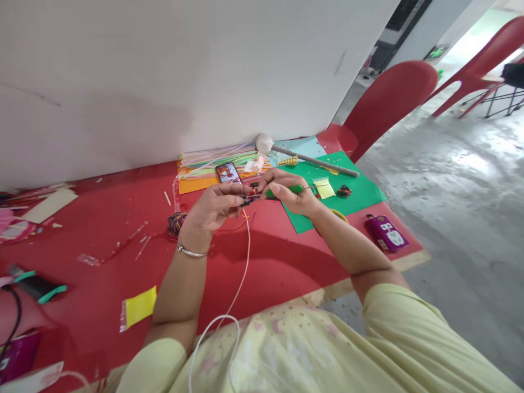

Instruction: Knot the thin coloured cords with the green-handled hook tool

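Observation:
Both hands meet above the table, close together. My left hand [216, 206] is closed, pinching a small dark red and blue piece [249, 197] whose kind I cannot make out. My right hand [293, 192] is wrapped round a slim green-handled tool [284, 190]; its thin tip points left towards the small piece. Whether the tip touches the piece is too small to tell. Below the hands, a white cord [246, 251] runs down to my lap. Beside my left wrist lies a bundle of dark multicoloured thread [176, 223], partly hidden by the hand.
Behind the hands lie a phone [228, 173], coloured strips [213, 156] and a grey stick [315, 159] near a white ball [264, 143]. To the right are a green sheet [347, 202] and a purple box [385, 233]. A yellow packet [140, 307] and a black-and-teal tool [40, 286] lie left.

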Available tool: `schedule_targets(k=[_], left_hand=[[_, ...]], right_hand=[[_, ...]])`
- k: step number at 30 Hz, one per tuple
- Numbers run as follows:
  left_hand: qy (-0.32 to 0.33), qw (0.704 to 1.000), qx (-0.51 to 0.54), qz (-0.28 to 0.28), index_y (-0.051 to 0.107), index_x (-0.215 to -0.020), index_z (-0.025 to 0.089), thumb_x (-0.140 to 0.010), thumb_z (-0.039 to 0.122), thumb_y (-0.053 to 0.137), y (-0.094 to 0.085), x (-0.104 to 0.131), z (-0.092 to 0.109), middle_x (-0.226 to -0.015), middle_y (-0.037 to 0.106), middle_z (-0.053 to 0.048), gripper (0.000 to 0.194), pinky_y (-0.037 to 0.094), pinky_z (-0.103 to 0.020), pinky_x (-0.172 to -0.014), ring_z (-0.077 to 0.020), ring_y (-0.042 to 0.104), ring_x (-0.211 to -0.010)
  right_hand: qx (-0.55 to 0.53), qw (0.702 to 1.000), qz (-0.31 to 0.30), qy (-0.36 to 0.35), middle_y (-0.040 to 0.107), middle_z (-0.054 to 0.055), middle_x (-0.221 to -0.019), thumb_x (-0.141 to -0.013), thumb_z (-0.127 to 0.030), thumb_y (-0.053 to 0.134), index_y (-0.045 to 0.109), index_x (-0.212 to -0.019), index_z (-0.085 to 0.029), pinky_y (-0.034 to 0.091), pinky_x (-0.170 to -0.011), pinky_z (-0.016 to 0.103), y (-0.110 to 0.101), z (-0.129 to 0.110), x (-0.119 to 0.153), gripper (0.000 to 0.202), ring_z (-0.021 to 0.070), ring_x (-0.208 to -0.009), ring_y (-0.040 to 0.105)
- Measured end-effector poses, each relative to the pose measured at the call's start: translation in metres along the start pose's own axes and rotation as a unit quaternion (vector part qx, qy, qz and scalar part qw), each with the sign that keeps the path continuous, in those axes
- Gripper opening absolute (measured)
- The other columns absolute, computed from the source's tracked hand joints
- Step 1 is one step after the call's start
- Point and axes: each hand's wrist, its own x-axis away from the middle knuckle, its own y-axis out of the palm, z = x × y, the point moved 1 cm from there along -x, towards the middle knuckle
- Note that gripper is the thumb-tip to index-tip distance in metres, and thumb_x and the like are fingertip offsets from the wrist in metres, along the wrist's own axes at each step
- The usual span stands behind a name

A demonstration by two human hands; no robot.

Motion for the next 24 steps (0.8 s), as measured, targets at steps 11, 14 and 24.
schedule_targets(k=[11, 14, 24], left_hand=[[0.043, 0.999, 0.002, -0.012, 0.087, -0.083, 0.019, -0.054, 0.018, 0.091, 0.006, -0.001, -0.004, -0.077, 0.078, -0.006, 0.029, 0.044, -0.021, -0.049, -0.0115, 0.062, -0.059], [0.14, 0.989, -0.027, 0.036, 0.088, -0.088, 0.021, -0.059, 0.018, 0.093, 0.012, -0.003, -0.009, -0.079, 0.078, -0.004, 0.03, 0.048, -0.021, -0.055, -0.0108, 0.063, -0.063], [0.262, 0.942, -0.028, 0.206, 0.086, -0.104, 0.028, -0.071, 0.02, 0.088, 0.024, -0.008, -0.023, -0.075, 0.07, 0.004, 0.034, 0.053, -0.023, -0.062, -0.0089, 0.063, -0.064]], right_hand=[[-0.196, 0.972, 0.029, 0.124, 0.073, 0.007, -0.096, -0.102, -0.053, 0.062, 0.076, -0.089, -0.016, 0.062, -0.076, 0.029, 0.012, 0.016, 0.008, 0.042, 0.016, -0.085, 0.072], [-0.257, 0.94, 0.061, 0.215, 0.072, 0.003, -0.088, -0.101, -0.063, 0.059, 0.072, -0.104, -0.017, 0.048, -0.047, 0.018, 0.03, 0.023, 0.014, 0.048, 0.0097, -0.06, 0.066], [-0.098, 0.954, 0.237, 0.157, 0.066, 0.003, -0.084, -0.104, -0.071, 0.045, 0.068, -0.093, -0.019, 0.053, -0.062, 0.025, 0.072, 0.017, 0.008, 0.057, 0.0126, -0.07, 0.061]])
